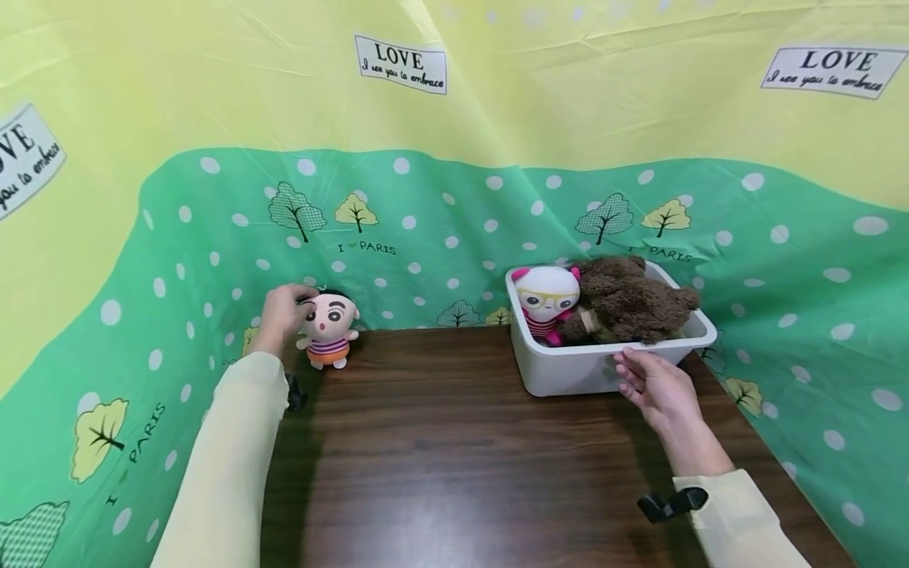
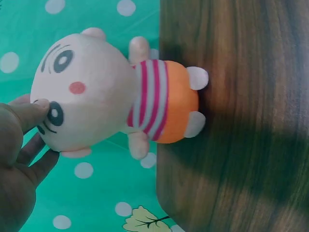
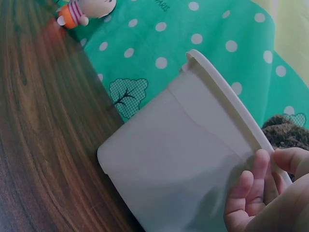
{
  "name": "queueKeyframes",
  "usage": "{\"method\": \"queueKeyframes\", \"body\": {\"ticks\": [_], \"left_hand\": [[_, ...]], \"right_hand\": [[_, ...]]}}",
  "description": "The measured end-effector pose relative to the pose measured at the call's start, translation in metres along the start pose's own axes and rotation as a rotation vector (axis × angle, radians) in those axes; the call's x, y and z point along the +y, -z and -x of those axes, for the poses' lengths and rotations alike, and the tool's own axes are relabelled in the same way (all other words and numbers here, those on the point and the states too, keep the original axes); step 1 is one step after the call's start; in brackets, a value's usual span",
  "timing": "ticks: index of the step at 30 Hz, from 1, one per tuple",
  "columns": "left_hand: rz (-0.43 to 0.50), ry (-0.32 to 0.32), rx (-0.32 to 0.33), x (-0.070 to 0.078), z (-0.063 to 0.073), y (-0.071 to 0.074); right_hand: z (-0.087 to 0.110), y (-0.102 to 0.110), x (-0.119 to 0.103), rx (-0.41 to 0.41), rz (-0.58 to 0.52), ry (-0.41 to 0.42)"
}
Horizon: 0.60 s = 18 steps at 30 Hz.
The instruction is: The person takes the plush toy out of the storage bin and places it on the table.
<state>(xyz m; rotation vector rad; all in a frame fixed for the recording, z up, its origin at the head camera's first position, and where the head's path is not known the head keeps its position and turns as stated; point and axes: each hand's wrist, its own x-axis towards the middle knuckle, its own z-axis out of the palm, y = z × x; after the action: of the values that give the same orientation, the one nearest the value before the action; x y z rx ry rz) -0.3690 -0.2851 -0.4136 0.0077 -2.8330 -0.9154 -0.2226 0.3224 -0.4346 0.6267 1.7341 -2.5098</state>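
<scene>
At the table's back left, a boy plush doll (image 1: pixel 330 323) with a striped shirt and orange shorts stands upright. My left hand (image 1: pixel 286 312) grips its head from the side; in the left wrist view the thumb lies over one eye and the fingers (image 2: pixel 44 166) go behind the head. On the right sits a white plastic bin (image 1: pixel 568 371) holding a white-headed plush with yellow glasses (image 1: pixel 547 296) and a brown furry plush (image 1: pixel 632 300). My right hand (image 1: pixel 660 386) pinches the bin's front rim, thumb on top and fingers below, as the right wrist view shows.
A dark wooden table (image 1: pixel 426 450) lies under everything. Green and yellow printed cloth (image 1: pixel 440 213) hangs along the back and both sides, close behind the doll and the bin.
</scene>
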Motion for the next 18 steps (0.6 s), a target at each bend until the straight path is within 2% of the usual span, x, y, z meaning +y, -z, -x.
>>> {"method": "queueKeyframes", "body": {"ticks": [6, 13, 18], "left_hand": [[-0.021, 0.029, 0.009, -0.0031, 0.0022, -0.002], [-0.075, 0.058, 0.065, -0.0032, 0.009, -0.0013], [-0.098, 0.069, 0.08, -0.0022, 0.0082, 0.0006]], "right_hand": [[-0.0012, 0.0024, 0.0013, -0.023, -0.013, 0.017], [-0.0013, 0.0044, 0.0018, -0.039, -0.012, 0.028], [-0.002, 0.0067, -0.0004, -0.068, -0.004, 0.019]]}}
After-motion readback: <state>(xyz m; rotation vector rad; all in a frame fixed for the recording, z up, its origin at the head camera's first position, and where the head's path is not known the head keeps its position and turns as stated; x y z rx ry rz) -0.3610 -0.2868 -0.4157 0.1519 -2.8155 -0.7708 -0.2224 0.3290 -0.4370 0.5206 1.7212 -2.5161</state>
